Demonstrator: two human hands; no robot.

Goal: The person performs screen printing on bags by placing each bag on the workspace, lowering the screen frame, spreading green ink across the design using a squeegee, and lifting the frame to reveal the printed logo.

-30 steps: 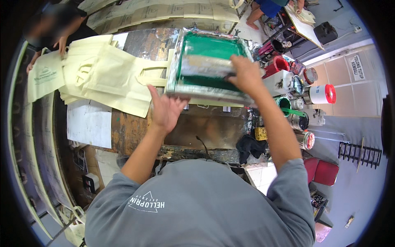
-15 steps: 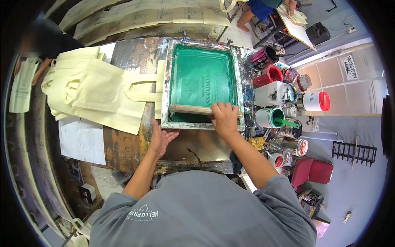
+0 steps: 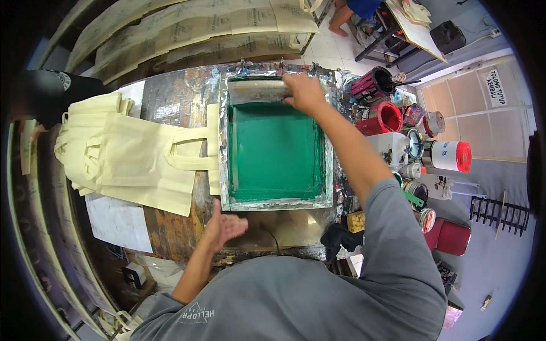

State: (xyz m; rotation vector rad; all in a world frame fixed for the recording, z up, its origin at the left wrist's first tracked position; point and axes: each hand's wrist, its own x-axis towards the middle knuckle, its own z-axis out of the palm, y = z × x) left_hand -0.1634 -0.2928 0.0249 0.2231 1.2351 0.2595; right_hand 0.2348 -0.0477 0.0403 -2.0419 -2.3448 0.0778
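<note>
A screen-printing frame (image 3: 224,170) lies on the stained table, its mesh covered in green ink (image 3: 276,153). My right hand (image 3: 305,92) is closed round the right end of a squeegee (image 3: 259,91), which lies across the far end of the mesh. Fingers stretched, my left hand (image 3: 224,226) is held open just below the frame's near left corner, with nothing in it. To the left, a stack of pale yellow cloth bags (image 3: 136,153) reaches the frame, and the handle end of one bag sits at the frame's left side.
Paint tubs and cans, among them a red tub (image 3: 387,118), crowd the table's right side. A black cloth (image 3: 341,238) is at the near right edge. White paper (image 3: 119,221) lies under the bags. Another person (image 3: 68,91) is at the far left, beside racks of printed bags (image 3: 187,28).
My right hand has pushed the squeegee from the near end of the mesh to the far end. Solid green now covers the design that showed. My left hand remains near the frame's corner.
</note>
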